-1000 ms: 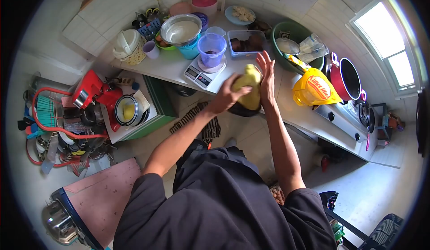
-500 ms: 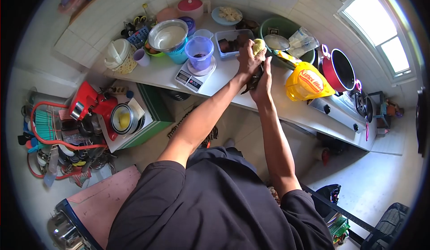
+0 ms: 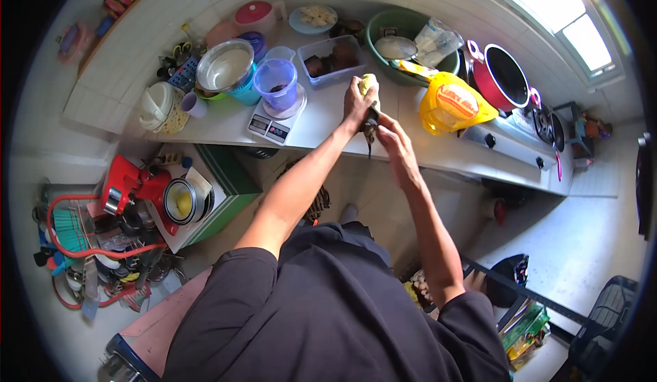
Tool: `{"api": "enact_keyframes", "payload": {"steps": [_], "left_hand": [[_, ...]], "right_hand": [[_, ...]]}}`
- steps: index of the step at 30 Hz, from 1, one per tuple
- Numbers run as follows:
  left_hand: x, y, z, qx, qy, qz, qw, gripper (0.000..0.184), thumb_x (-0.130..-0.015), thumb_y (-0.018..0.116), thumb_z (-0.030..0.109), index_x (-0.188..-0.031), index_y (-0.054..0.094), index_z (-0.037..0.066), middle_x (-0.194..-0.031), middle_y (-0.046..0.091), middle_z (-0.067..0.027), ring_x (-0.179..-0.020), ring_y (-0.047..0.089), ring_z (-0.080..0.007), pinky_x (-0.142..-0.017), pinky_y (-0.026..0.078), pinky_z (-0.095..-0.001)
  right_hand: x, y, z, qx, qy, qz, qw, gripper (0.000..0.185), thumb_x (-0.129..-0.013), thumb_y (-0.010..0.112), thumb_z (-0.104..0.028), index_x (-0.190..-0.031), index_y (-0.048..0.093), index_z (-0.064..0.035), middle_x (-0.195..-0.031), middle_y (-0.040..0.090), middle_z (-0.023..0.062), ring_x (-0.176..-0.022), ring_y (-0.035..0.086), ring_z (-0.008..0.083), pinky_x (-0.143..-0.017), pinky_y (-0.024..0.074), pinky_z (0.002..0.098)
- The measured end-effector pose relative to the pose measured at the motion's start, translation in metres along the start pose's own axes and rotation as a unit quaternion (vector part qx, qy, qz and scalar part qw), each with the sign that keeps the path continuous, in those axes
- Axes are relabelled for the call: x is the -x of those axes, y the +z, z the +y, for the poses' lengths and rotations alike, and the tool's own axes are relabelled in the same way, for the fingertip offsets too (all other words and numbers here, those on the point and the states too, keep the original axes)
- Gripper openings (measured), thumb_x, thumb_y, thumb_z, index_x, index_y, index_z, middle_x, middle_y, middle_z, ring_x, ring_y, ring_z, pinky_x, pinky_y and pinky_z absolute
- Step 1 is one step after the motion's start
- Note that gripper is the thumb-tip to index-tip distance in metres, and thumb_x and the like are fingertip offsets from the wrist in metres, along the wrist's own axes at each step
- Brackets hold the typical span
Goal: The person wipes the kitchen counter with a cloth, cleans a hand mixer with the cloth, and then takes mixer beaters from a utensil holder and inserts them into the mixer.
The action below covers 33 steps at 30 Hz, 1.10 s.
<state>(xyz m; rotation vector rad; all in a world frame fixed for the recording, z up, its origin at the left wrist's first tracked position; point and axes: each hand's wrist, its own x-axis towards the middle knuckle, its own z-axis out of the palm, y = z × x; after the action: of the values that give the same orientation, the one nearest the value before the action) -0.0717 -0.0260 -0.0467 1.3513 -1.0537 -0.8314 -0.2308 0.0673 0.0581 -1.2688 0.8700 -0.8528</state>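
Observation:
My left hand (image 3: pixel 357 107) is wrapped around a banana (image 3: pixel 369 83) over the front of the counter. Its pale yellow flesh shows at the top, and dark, blackened banana peel (image 3: pixel 370 134) hangs below the fist. My right hand (image 3: pixel 398 148) is just to the right and lower, its bent fingertips closed at the loose peel. Beyond the hands stands a clear plastic tub (image 3: pixel 318 80) holding dark brown chunks. Left of it, a purple plastic container (image 3: pixel 275 81) sits on a white kitchen scale (image 3: pixel 269 129).
A light blue plate (image 3: pixel 295 23) of pale pieces is at the back. Right of the tub are a green basin (image 3: pixel 375 38), a yellow plastic bag (image 3: pixel 452 105), a red pot (image 3: pixel 523 95) and the stove (image 3: pixel 506 142). A metal bowl (image 3: pixel 224 67) stands left; a red mixer (image 3: pixel 133 183) is lower left.
Both hands have moved left and a little down with the banana. My right hand has dropped from beside the banana to the hanging peel. The camera view has shifted slightly.

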Motion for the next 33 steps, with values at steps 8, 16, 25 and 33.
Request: {"api": "enact_keyframes", "payload": {"steps": [8, 16, 25, 33], "left_hand": [[0.092, 0.070, 0.007, 0.355, -0.221, -0.183, 0.890, 0.041, -0.106, 0.042, 0.040, -0.121, 0.061, 0.007, -0.111, 0.065, -0.0026, -0.101, 0.061, -0.0144, -0.084, 0.051, -0.0294], [0.124, 0.057, 0.049, 0.528, -0.352, -0.270, 0.724, 0.039, -0.109, 0.032, 0.033, -0.133, 0.053, 0.010, -0.135, 0.059, -0.0062, -0.123, 0.056, -0.0214, -0.111, 0.042, -0.0407], [0.127, 0.013, 0.044, 0.500, -0.431, -0.299, 0.689, 0.068, -0.104, 0.028, 0.049, -0.143, 0.044, -0.004, -0.138, 0.057, -0.0198, -0.127, 0.057, -0.0313, -0.114, 0.041, -0.0462], [0.098, 0.014, 0.039, 0.467, -0.420, -0.210, 0.750, 0.099, -0.092, 0.022, 0.084, -0.152, 0.038, 0.007, -0.143, 0.050, -0.0179, -0.130, 0.050, -0.0293, -0.104, 0.047, -0.0444]], "right_hand": [[-0.002, -0.018, 0.068, 0.263, -0.172, 0.254, 0.915, 0.061, -0.109, 0.036, -0.046, -0.147, 0.043, 0.0007, -0.147, 0.045, 0.0268, -0.143, 0.035, 0.0373, -0.117, 0.0283, 0.0447], [-0.012, -0.041, 0.075, 0.394, -0.081, 0.344, 0.848, 0.035, -0.107, 0.046, -0.034, -0.093, 0.063, -0.0057, -0.093, 0.065, 0.0129, -0.097, 0.058, 0.0353, -0.083, 0.0452, 0.0491], [-0.026, -0.098, 0.100, 0.238, 0.010, 0.341, 0.909, 0.042, -0.106, 0.044, -0.034, -0.099, 0.064, 0.0017, -0.087, 0.069, 0.0223, -0.084, 0.066, 0.0411, -0.079, 0.0514, 0.0473], [-0.004, -0.059, 0.042, -0.003, -0.122, 0.360, 0.925, 0.035, -0.105, 0.050, -0.031, -0.119, 0.059, 0.0002, -0.106, 0.063, 0.0103, -0.094, 0.061, 0.0195, -0.085, 0.0493, 0.0309]]}}
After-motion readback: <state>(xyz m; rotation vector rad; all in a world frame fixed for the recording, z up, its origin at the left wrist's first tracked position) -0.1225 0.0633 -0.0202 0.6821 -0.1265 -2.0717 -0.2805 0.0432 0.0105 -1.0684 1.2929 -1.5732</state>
